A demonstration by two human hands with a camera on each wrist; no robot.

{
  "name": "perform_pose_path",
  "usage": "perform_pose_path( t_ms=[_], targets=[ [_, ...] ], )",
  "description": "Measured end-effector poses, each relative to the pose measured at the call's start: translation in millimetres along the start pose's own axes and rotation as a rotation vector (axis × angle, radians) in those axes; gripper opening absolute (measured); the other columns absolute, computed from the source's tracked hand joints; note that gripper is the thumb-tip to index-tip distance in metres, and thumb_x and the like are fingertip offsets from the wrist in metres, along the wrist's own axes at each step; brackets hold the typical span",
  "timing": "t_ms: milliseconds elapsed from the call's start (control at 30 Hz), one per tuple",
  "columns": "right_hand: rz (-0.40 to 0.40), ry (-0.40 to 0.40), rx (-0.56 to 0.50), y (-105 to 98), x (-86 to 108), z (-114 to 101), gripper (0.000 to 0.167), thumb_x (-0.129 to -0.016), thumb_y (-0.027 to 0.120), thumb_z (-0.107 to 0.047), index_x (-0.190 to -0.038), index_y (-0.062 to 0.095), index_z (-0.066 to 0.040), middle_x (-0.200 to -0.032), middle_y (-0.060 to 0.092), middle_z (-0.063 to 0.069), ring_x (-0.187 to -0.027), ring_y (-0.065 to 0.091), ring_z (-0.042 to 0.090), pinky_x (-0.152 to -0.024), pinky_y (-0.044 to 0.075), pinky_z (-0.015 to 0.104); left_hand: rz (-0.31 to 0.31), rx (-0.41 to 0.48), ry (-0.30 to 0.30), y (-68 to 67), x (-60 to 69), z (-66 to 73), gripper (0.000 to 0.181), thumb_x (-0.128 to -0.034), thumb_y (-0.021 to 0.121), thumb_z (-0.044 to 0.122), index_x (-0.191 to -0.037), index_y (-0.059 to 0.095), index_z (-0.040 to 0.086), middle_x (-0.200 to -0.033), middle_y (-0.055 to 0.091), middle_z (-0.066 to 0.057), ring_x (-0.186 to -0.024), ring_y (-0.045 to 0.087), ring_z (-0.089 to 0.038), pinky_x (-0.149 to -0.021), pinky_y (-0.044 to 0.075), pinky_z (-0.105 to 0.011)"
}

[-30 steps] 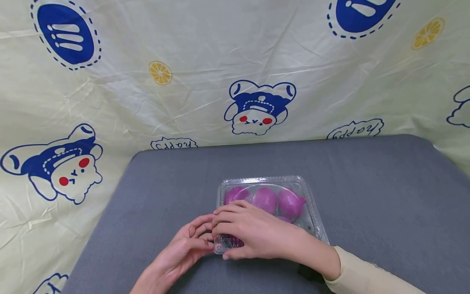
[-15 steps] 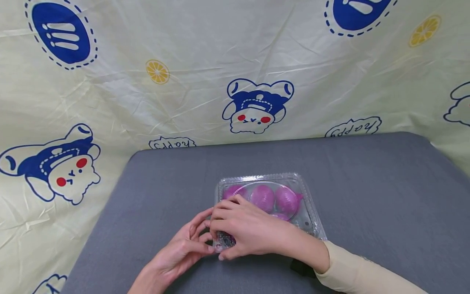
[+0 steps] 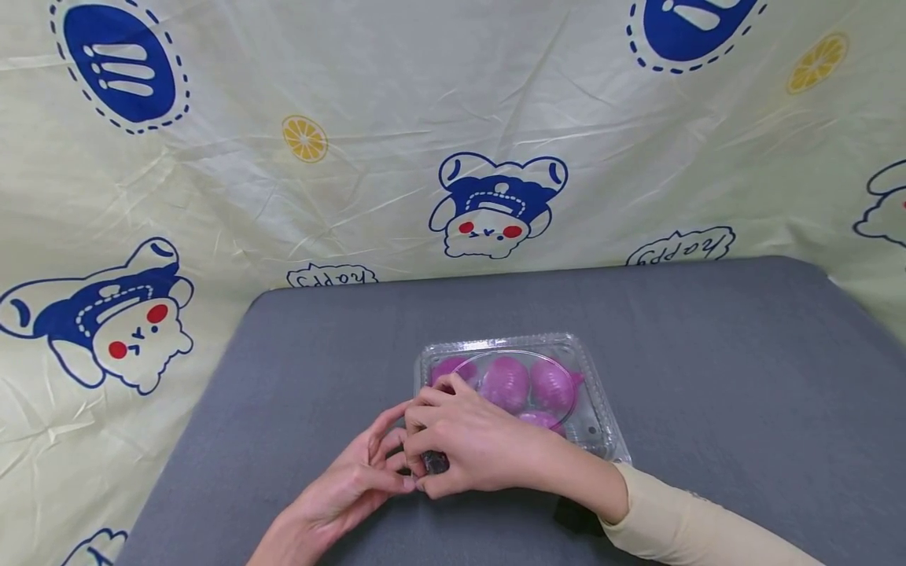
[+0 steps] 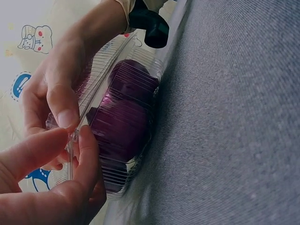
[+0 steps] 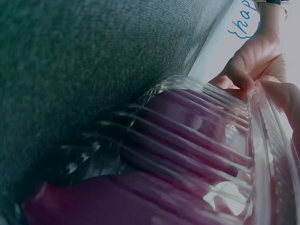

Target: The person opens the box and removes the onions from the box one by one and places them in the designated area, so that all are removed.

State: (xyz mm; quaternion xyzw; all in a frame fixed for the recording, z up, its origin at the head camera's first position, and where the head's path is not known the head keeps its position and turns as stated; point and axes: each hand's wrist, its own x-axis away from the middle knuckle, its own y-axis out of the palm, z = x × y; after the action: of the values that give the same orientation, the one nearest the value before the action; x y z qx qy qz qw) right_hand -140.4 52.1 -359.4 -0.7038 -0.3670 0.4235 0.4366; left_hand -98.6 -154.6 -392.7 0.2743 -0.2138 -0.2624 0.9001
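Observation:
A clear plastic clamshell box sits on the grey table with several purple onions inside. My left hand pinches the near left corner of its rim between thumb and index finger, as the left wrist view shows. Reaching across the lid, my right hand has its thumb and curled fingers on the rim at that same corner. The thumbs nearly meet there. Seen from the side, the ribbed wall covers the onions, and lid and base edges lie close together. Part of the lid is hidden beneath the right hand.
The grey table stretches out on both sides of the box. A pale printed cloth hangs behind it. Something black shows under the right wrist, near the sleeve.
My right hand shifts slightly left and its fingers curl closer together at the corner. The left hand stays nearly still on the rim. The box sits a little differently in view.

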Motion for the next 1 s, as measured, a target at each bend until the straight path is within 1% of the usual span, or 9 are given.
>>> perform_pose_path(
  t_ms=[200,433,567,700,867,1000],
  targets=[
    [0.007,0.001,-0.018,0.2,0.1,-0.1,0.017,-0.077,0.076,-0.029,-0.073,0.06,-0.033,-0.081,0.047,-0.019,-0.097,0.046,0.003,-0.093,0.031,0.035,0.0,0.008,0.007,-0.7,-1.3,-2.0,0.096,-0.0794,0.057,-0.024,-0.156,0.012,0.013,-0.123,0.051,-0.009,-0.111,0.054,-0.021,-0.088,0.051,-0.03],
    [0.008,-0.003,-0.015,0.3,0.0,-1.2,0.014,-0.076,0.076,-0.027,-0.074,0.063,-0.032,-0.08,0.048,-0.019,-0.096,0.047,0.004,-0.093,0.032,0.038,0.006,0.024,0.01,-0.4,-1.0,-2.8,0.096,-0.0799,0.056,-0.025,-0.155,0.011,0.013,-0.118,0.053,-0.007,-0.105,0.056,-0.019,-0.086,0.052,-0.028],
    [0.011,-0.004,-0.013,0.5,0.1,-2.2,0.013,-0.077,0.075,-0.027,-0.075,0.064,-0.031,-0.08,0.047,-0.02,-0.095,0.046,0.003,-0.094,0.032,0.039,0.021,0.018,0.009,1.8,-0.6,-2.6,0.094,-0.0797,0.056,-0.024,-0.155,0.013,0.013,-0.122,0.052,-0.009,-0.106,0.055,-0.019,-0.083,0.052,-0.028],
    [0.023,0.003,-0.037,0.8,0.3,-2.4,0.017,-0.076,0.075,-0.026,-0.075,0.06,-0.031,-0.08,0.046,-0.021,-0.091,0.045,0.003,-0.094,0.032,0.038,0.04,-0.001,0.009,4.4,-0.6,-2.9,0.093,-0.0799,0.056,-0.024,-0.155,0.014,0.013,-0.123,0.052,-0.009,-0.105,0.055,-0.019,-0.084,0.051,-0.029],
    [0.04,0.01,-0.065,-0.4,0.1,-2.0,0.02,-0.076,0.075,-0.024,-0.074,0.057,-0.031,-0.078,0.046,-0.02,-0.09,0.044,0.002,-0.093,0.031,0.037,0.059,0.018,0.001,5.9,-1.0,-2.4,0.094,-0.0798,0.055,-0.024,-0.155,0.016,0.015,-0.122,0.052,-0.008,-0.105,0.054,-0.019,-0.084,0.05,-0.029],
    [0.041,0.022,-0.095,-6.3,-0.4,-2.2,0.018,-0.077,0.075,-0.023,-0.075,0.06,-0.031,-0.077,0.049,-0.019,-0.093,0.045,0.001,-0.094,0.032,0.037,0.098,0.042,-0.017,7.9,-0.1,0.9,0.089,-0.0853,0.056,-0.019,-0.155,0.014,0.018,-0.118,0.052,-0.009,-0.103,0.055,-0.021,-0.089,0.05,-0.033]
  ],
)
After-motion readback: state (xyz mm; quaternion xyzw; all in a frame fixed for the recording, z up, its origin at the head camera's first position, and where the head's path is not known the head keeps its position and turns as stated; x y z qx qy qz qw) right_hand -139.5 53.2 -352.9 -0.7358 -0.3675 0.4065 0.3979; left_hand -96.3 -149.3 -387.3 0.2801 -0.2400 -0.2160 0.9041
